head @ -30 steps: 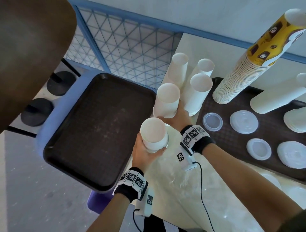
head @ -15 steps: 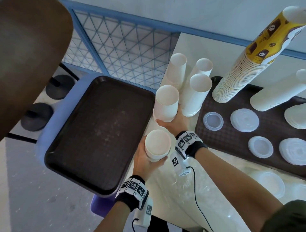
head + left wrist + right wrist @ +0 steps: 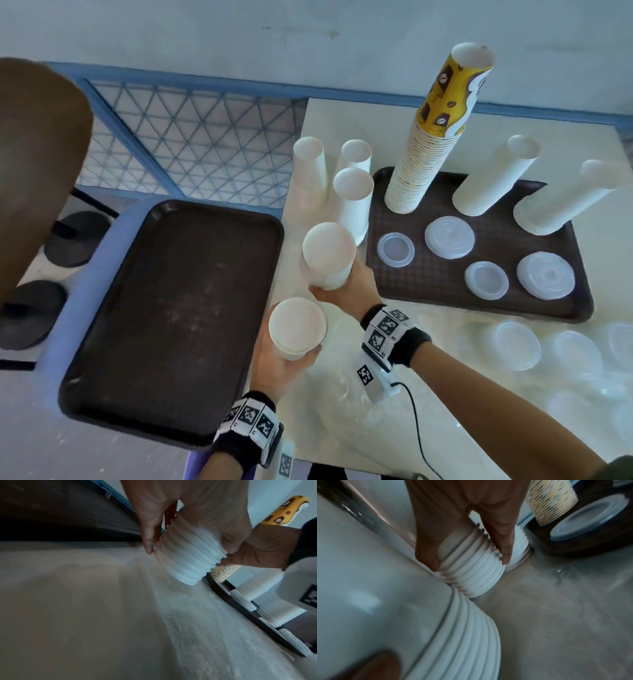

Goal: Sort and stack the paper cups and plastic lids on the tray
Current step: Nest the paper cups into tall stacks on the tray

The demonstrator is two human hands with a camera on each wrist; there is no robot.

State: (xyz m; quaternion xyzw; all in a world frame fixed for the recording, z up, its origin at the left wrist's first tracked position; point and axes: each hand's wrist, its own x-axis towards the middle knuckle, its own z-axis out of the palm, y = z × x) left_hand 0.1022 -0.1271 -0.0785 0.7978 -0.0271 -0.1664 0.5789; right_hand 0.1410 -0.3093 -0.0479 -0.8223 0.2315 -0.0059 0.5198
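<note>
My left hand (image 3: 291,353) grips a short stack of white paper cups (image 3: 297,329) just above the table edge. In the left wrist view, thumb and fingers of the left hand (image 3: 188,547) wrap round the ribbed rims of that stack (image 3: 187,566). Just beyond, my right hand (image 3: 337,287) grips a second white cup stack (image 3: 329,253), with its fingers (image 3: 503,550) round the rims (image 3: 471,574). An empty brown tray (image 3: 171,308) lies to the left. The right brown tray (image 3: 442,274) holds several plastic lids (image 3: 449,237) and tall cup stacks.
Three more white cup stacks (image 3: 352,192) stand on the table behind my right hand. A tall yellow printed cup stack (image 3: 431,137) and two white stacks (image 3: 493,178) lean on the right tray. Loose clear lids (image 3: 513,346) lie at the near right. A blue mesh rail (image 3: 191,137) runs behind.
My right hand has drawn its cup stack toward me, away from the standing stacks. My left hand, still holding its stack, has also come nearer.
</note>
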